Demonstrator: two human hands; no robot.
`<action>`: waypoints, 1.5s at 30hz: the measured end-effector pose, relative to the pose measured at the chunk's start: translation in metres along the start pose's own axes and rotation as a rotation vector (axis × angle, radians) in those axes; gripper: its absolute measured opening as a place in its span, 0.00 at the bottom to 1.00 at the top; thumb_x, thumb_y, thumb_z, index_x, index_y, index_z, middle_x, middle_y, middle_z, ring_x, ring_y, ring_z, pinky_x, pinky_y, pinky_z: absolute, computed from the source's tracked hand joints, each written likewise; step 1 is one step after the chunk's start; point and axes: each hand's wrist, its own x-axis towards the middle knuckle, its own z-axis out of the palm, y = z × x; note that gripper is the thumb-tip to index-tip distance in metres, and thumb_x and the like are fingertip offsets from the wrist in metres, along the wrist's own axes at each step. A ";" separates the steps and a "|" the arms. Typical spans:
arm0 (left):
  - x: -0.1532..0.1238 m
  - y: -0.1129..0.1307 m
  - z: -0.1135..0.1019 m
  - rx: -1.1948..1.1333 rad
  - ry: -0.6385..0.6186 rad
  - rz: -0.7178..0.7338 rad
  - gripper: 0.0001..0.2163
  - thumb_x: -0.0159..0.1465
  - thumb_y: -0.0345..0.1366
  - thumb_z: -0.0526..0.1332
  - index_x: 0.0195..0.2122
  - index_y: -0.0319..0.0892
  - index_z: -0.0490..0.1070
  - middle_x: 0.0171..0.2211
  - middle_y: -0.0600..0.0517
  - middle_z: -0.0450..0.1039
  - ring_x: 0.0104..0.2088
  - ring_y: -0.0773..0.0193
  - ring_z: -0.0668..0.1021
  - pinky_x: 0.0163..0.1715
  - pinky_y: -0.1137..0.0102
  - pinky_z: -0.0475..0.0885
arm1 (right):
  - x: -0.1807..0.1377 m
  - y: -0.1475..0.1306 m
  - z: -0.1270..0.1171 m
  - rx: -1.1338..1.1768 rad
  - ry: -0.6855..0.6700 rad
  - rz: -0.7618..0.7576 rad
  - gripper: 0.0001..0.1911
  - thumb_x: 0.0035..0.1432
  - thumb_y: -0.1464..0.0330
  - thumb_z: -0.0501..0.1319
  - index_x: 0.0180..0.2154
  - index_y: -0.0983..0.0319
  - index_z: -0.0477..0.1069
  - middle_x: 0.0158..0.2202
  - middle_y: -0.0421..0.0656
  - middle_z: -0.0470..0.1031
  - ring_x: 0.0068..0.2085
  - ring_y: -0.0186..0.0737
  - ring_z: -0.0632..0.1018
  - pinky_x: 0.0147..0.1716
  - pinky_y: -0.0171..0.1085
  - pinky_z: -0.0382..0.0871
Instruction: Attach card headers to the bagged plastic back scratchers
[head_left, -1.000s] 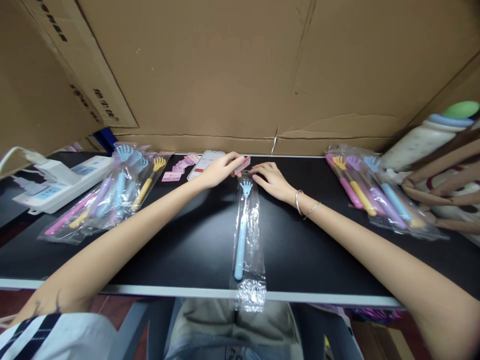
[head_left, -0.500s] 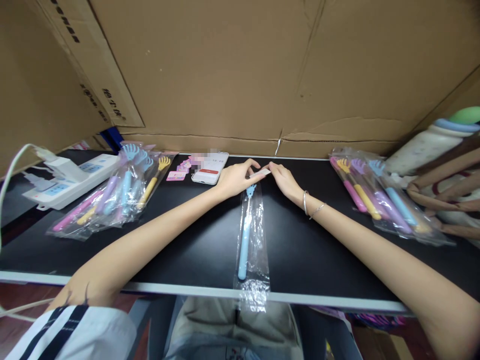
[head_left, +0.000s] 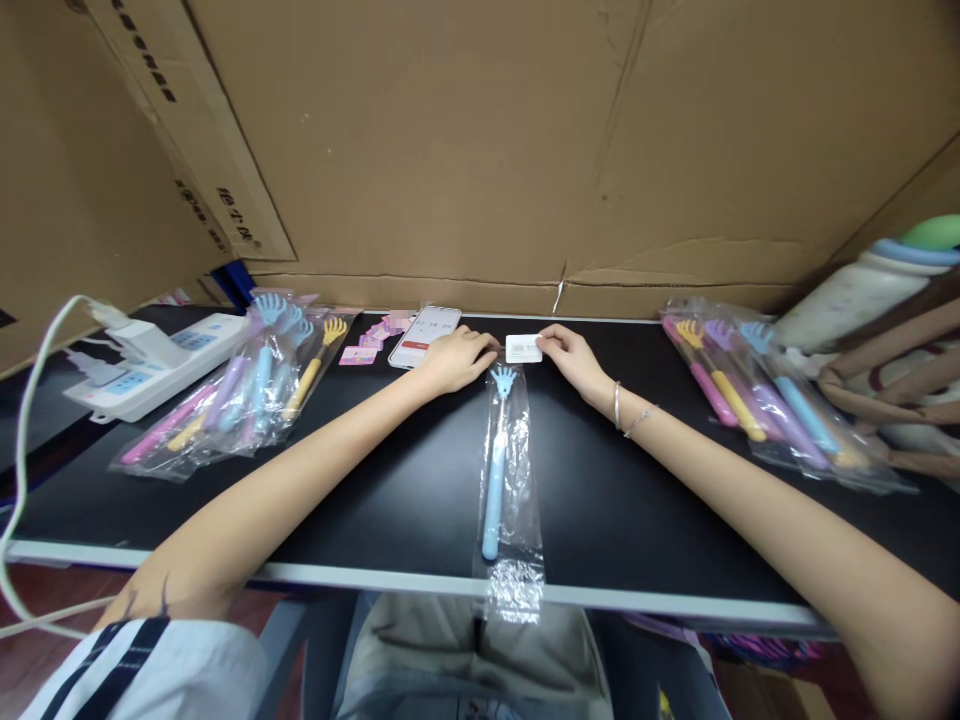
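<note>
My right hand [head_left: 576,362] pinches the right end of a small white printed card [head_left: 523,348], held flat just above the mouth of a clear plastic bag [head_left: 521,480]. Inside that bag lies a light blue back scratcher [head_left: 495,490], its claw end pointing away from me. My left hand [head_left: 459,360] is closed at the bag's upper left corner, thumb and fingertips together on its edge. The bag's near end hangs over the table's front edge.
Bagged back scratchers lie in a left pile [head_left: 255,380] and a right pile [head_left: 757,390]. Behind my left hand are a phone [head_left: 427,335] and pink cards [head_left: 360,355]. A power strip [head_left: 157,365] sits left; a bottle [head_left: 847,290] stands right. Cardboard [head_left: 450,150] walls the back.
My hands have moved apart. The card, earlier between both hands and tilted, now lies level in my right hand alone. My left hand has come down to the bag's mouth.
</note>
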 end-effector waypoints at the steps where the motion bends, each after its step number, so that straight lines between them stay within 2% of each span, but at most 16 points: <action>1: -0.001 -0.001 0.001 0.024 -0.015 0.003 0.16 0.68 0.40 0.47 0.49 0.44 0.70 0.48 0.48 0.74 0.50 0.55 0.72 0.48 0.62 0.69 | 0.000 0.000 0.000 -0.002 0.003 -0.001 0.10 0.49 0.61 0.59 0.28 0.61 0.67 0.24 0.38 0.70 0.29 0.36 0.70 0.34 0.37 0.62; 8: -0.002 -0.006 0.005 0.058 -0.009 0.050 0.17 0.69 0.38 0.45 0.51 0.47 0.70 0.49 0.50 0.73 0.50 0.58 0.71 0.49 0.64 0.69 | 0.000 0.005 0.000 -0.028 0.007 -0.032 0.11 0.50 0.59 0.58 0.29 0.60 0.66 0.22 0.36 0.68 0.27 0.36 0.70 0.32 0.36 0.62; 15: -0.003 -0.003 0.005 0.111 0.036 0.061 0.13 0.67 0.36 0.50 0.49 0.45 0.69 0.45 0.47 0.71 0.48 0.57 0.71 0.44 0.66 0.69 | -0.002 0.002 0.002 -0.039 -0.024 -0.084 0.13 0.51 0.57 0.59 0.31 0.60 0.66 0.24 0.38 0.72 0.29 0.37 0.73 0.34 0.37 0.65; 22: -0.002 0.001 0.010 0.021 0.078 0.059 0.12 0.65 0.30 0.52 0.48 0.41 0.68 0.42 0.47 0.72 0.45 0.57 0.72 0.42 0.67 0.68 | -0.003 0.003 0.001 -0.048 0.000 -0.095 0.15 0.51 0.55 0.59 0.31 0.61 0.67 0.26 0.40 0.73 0.31 0.38 0.74 0.35 0.37 0.66; 29: -0.004 0.003 0.009 -0.029 0.142 0.005 0.08 0.65 0.34 0.54 0.41 0.43 0.71 0.38 0.49 0.72 0.43 0.59 0.72 0.35 0.70 0.67 | -0.002 0.002 -0.001 -0.087 0.041 -0.106 0.14 0.51 0.56 0.59 0.32 0.61 0.68 0.27 0.41 0.74 0.32 0.38 0.75 0.36 0.38 0.66; 34: -0.004 0.006 0.003 -0.153 0.212 -0.041 0.09 0.66 0.38 0.52 0.38 0.43 0.71 0.38 0.49 0.74 0.40 0.60 0.74 0.35 0.70 0.66 | -0.001 0.002 -0.001 -0.074 0.027 -0.112 0.14 0.52 0.57 0.59 0.32 0.61 0.69 0.28 0.41 0.75 0.32 0.39 0.75 0.37 0.38 0.67; 45: -0.005 0.008 -0.003 -0.225 0.174 -0.143 0.14 0.67 0.44 0.50 0.38 0.44 0.73 0.35 0.51 0.78 0.35 0.60 0.77 0.33 0.70 0.64 | -0.006 -0.005 0.001 -0.062 -0.037 -0.123 0.14 0.53 0.56 0.60 0.33 0.61 0.69 0.28 0.42 0.75 0.33 0.39 0.76 0.37 0.39 0.69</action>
